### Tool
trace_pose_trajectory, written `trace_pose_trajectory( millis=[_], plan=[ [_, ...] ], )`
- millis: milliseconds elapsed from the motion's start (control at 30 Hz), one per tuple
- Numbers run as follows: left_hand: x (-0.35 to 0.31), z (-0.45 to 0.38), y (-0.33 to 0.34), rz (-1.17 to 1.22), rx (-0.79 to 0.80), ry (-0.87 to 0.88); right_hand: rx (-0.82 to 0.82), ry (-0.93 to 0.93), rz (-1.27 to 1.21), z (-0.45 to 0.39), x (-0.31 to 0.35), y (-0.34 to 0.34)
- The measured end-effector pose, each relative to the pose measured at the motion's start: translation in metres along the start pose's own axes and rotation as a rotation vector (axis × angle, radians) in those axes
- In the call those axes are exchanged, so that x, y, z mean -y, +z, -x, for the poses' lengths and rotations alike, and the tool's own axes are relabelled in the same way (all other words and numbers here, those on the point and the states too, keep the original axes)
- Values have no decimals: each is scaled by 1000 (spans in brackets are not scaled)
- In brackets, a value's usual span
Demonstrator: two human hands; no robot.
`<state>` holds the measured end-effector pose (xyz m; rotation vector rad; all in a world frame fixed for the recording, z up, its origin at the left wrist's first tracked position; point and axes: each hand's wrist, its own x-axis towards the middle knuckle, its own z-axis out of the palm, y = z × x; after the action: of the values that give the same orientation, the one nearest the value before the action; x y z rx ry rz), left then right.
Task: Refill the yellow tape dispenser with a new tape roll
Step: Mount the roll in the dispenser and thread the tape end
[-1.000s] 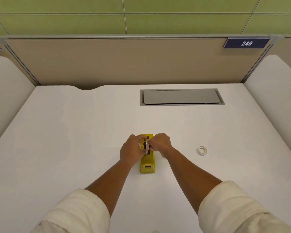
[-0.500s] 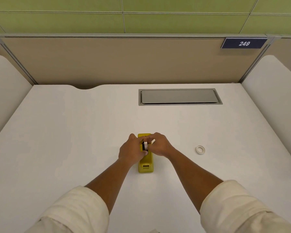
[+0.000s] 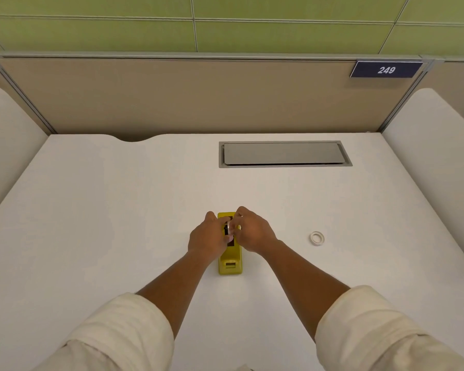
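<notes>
Hands are meeting right over the yellow dispenser (image 3: 230,259), and you are working both of them at its open top slot. The dispenser is sitting on the white desk (image 3: 118,223), near the front middle, lengthwise toward you, with its cutter end pointing at you and its far end poking out beyond your knuckles. Your left hand (image 3: 208,236) is curling in from the left side, fingers bent close together, and its fingertips are pinching at the tape roll (image 3: 228,226) standing on edge in the slot. Your right hand (image 3: 252,231) is coming in from the other side, fingers likewise curled narrow, thumb and forefinger pressing against that same roll from the right. Between the two hands only a sliver of the roll is showing, pale with a dark centre, so whether it is seated on its hub is too hidden to tell. Off to your right, well apart from the dispenser, a second small white ring of tape (image 3: 317,238) is lying flat on the desk. Further back a grey cable hatch (image 3: 283,153) is sitting flush in the desk surface, closed. Behind it a tan partition is carrying a dark number plate (image 3: 386,69) reading 249. Your cream sleeves (image 3: 123,336) are pushed up, leaving both forearms bare.
</notes>
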<state>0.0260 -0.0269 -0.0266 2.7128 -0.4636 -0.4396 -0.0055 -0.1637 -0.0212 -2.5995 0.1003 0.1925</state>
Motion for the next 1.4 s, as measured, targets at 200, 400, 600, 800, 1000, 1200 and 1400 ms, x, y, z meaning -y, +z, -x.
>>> trace_pose_trajectory(
  millis=[200, 400, 600, 800, 1000, 1200, 1400],
  plan=[
    [0, -2, 0, -54, -1, 27, 8, -28, 48, 0, 1, 2],
    [3, -3, 4, -66, 12, 35, 5, -81, 88, 4, -1, 0],
    [5, -6, 4, -90, 28, 56, -33, -76, 107, 3, -1, 1],
    [7, -8, 2, -57, 46, 56, -36, -106, 109, 3, -2, -1],
    [5, -5, 3, -42, 37, 56, -24, -75, 88, 2, 0, -1],
    [5, -4, 4, -40, 2, 40, -68, -114, 118, 4, -2, 5],
    [7, -4, 7, -100, -27, 58, -95, -144, 157, 4, -1, 10]
  ],
)
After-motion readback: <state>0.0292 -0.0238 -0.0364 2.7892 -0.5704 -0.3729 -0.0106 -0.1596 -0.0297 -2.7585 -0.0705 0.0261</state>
